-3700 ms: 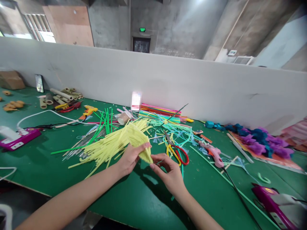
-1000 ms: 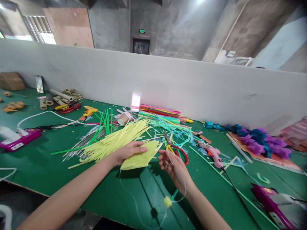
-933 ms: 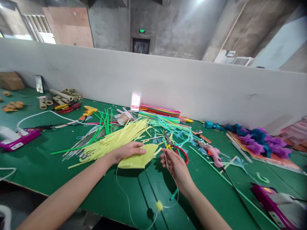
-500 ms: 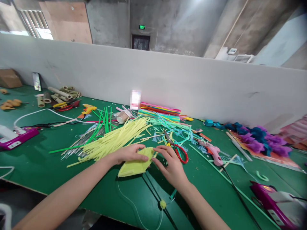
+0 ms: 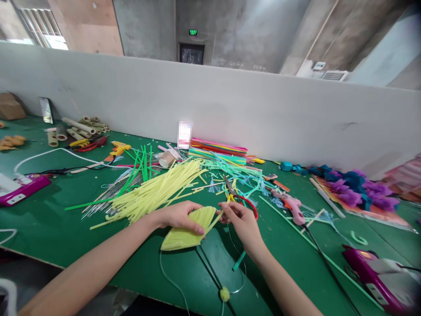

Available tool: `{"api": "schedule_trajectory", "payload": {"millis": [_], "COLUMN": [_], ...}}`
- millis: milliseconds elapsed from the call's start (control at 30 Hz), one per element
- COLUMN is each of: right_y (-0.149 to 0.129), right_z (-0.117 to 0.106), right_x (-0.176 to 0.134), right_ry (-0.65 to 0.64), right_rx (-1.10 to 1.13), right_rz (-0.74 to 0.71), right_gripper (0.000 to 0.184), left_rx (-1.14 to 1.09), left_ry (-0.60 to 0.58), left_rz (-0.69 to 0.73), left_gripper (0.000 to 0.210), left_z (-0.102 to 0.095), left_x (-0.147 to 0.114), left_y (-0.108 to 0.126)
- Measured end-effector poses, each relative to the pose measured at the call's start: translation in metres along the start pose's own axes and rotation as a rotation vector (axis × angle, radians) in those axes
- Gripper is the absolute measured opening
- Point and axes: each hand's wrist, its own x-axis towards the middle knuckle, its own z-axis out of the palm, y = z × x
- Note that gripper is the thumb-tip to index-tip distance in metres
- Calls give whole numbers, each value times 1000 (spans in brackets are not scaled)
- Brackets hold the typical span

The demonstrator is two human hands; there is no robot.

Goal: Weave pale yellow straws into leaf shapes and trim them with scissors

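My left hand (image 5: 179,216) grips a flat fan of pale yellow strips (image 5: 189,230) just above the green table (image 5: 49,219). My right hand (image 5: 241,219) is at the fan's right tip, fingers pinched on a thin clear thread (image 5: 238,245) next to a loose strip end. The thread loops down to a small yellow pompom (image 5: 225,293) lying near the table's front edge. A big pile of loose yellow strips (image 5: 154,191) lies just behind my left hand.
Red-and-yellow scissors (image 5: 241,199) and a pink glue gun (image 5: 292,206) lie right of my hands. Colored strip stacks (image 5: 219,151) sit by the white divider wall (image 5: 230,114). Magenta devices stand at the far left (image 5: 19,188) and near right (image 5: 378,272). Purple-blue fluffy pieces (image 5: 355,191) lie right.
My left hand brought the fan down from upright to nearly flat. My right hand drew out the thread with the pompom, then returned to the fan's right tip; the pompom dropped to the table's front edge.
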Motion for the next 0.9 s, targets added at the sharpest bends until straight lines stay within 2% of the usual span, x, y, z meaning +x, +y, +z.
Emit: {"api": "schedule_trajectory", "payload": {"millis": [100, 300, 433, 533, 633, 700, 767, 800, 867, 900], "right_y": [-1, -2, -8, -23, -37, -38, -32, -26, -10, -2], "right_z": [-2, -9, -17, -27, -47, -68, -95, -109, -135, -145], "right_x": [-1, -3, -6, -8, -2, 10, 24, 31, 38, 39], "right_ry": [-6, 86, 127, 156, 212, 235, 377, 518, 732, 763], "right_rx": [11, -89, -307, -514, -693, -815, -917, -954, -1151, -1268], "right_rz": [5, -112, -147, -200, -251, -277, -285, -259, -138, -50], "right_gripper": [50, 56, 54, 50, 45, 44, 43, 46, 56, 62], "left_rx": [13, 64, 46, 17, -14, -46, -95, -121, -158, -180], "left_ry": [10, -5, 38, 55, 83, 97, 98, 119, 116, 116], "left_rz": [8, 41, 28, 29, 38, 31, 11, 10, 4, 7], "left_gripper": [45, 46, 44, 44, 45, 46, 48, 50, 49, 48], "left_z": [-2, -5, -4, -2, -1, 0, 1, 1, 2, 2], "left_x": [-1, 2, 1, 0, -1, -1, -2, -2, -1, -1], "left_y": [1, -2, -3, -1, 1, 2, 2, 2, 1, 0]}}
